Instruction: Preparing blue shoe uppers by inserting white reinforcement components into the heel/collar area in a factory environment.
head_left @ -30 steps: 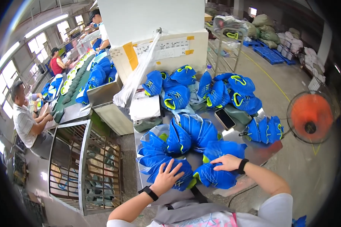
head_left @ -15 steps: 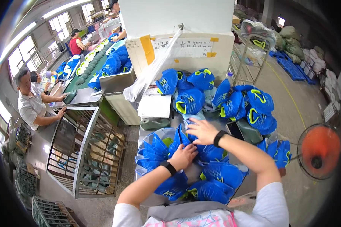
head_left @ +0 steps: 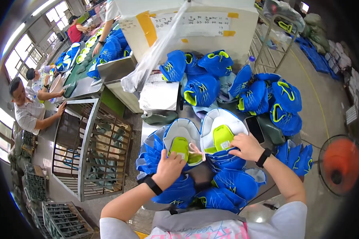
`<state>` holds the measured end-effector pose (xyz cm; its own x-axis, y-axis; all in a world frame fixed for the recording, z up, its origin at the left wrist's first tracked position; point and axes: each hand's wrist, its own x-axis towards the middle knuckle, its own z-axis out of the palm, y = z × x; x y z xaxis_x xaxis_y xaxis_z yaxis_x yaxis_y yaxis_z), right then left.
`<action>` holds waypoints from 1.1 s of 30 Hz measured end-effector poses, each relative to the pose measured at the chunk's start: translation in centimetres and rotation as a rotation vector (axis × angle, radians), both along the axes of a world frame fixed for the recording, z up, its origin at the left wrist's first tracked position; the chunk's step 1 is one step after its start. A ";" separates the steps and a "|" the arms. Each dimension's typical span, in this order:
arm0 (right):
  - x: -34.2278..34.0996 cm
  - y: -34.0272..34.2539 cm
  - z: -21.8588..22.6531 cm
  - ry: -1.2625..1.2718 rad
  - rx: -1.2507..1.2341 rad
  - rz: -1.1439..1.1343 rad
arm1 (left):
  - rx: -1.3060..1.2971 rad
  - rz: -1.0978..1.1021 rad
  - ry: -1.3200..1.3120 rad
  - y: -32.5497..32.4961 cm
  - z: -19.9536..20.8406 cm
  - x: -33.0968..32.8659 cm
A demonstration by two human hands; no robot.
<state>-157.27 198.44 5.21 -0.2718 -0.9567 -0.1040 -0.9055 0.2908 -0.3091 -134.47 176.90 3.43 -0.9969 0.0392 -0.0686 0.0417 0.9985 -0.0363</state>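
Two shoe uppers lie side by side in front of me, their white linings and lime-green tongues facing up. My left hand (head_left: pixel 169 169) has its fingers bent over the near end of the left shoe upper (head_left: pixel 182 126). At the near right edge of the right shoe upper (head_left: pixel 223 119), my right hand (head_left: pixel 245 147) pinches with thumb and fingers. A pale pink cord (head_left: pixel 195 150) runs between the two uppers. Stacks of blue uppers surround them, among them a left stack (head_left: pixel 149 155) and a near right stack (head_left: pixel 237 184).
More blue uppers (head_left: pixel 201 88) fill the table's far side. A phone (head_left: pixel 255 129), a dark green shoe last (head_left: pixel 159 117) and white paper (head_left: pixel 159 95) lie nearby. A metal cage cart (head_left: pixel 87 147) stands left, an orange fan (head_left: pixel 339 161) right. A co-worker (head_left: pixel 28 103) stands beyond the cart.
The two uppers have come into view with their linings up, and my hands have moved apart, one to each. The head view has shifted slightly.
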 end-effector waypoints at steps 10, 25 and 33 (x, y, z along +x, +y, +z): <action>0.9 -2.3 -2.4 0.384 -0.105 0.189 | 0.185 0.113 -0.183 -0.6 -4.0 -8.0; 4.2 -12.8 -8.7 -0.164 0.311 -0.121 | 0.303 0.045 -0.164 -0.3 -7.2 -4.5; 4.3 -13.3 -7.1 -0.247 0.343 -0.160 | 0.414 0.150 -0.130 -0.5 -7.7 -4.4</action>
<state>-152.95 185.14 -1.87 -0.3404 -0.8039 -0.4878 -0.7522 0.5441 -0.3718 -138.89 176.41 -4.27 -0.9777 -0.0546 -0.2028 -0.1268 0.9232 0.3628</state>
